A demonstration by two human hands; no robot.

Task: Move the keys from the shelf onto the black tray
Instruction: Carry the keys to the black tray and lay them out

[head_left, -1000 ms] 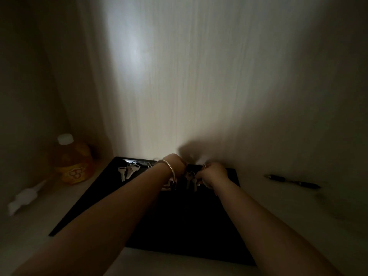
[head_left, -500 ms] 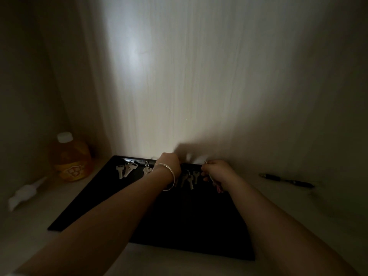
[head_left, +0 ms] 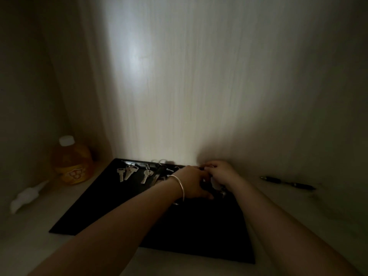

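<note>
A black tray (head_left: 111, 204) lies on the pale shelf against the back wall. Two bunches of silver keys (head_left: 127, 172) (head_left: 147, 175) rest along its far edge, and a third bunch (head_left: 157, 177) shows partly behind my left wrist. My left hand (head_left: 192, 181), with a bangle on the wrist, and my right hand (head_left: 222, 173) meet over the tray's far right part. Both close around another key bunch (head_left: 217, 186), which hangs between them just above the tray. The dim light hides the finger detail.
An amber bottle with a white cap (head_left: 71, 162) stands in the left corner. A white crumpled object (head_left: 27, 196) lies in front of it. On the shelf right of the tray lies a black pen (head_left: 286, 183). The back wall rises right behind the tray.
My left hand has slid right from the middle bunches and joined my right hand. The right hand has come slightly back over the tray with its keys.
</note>
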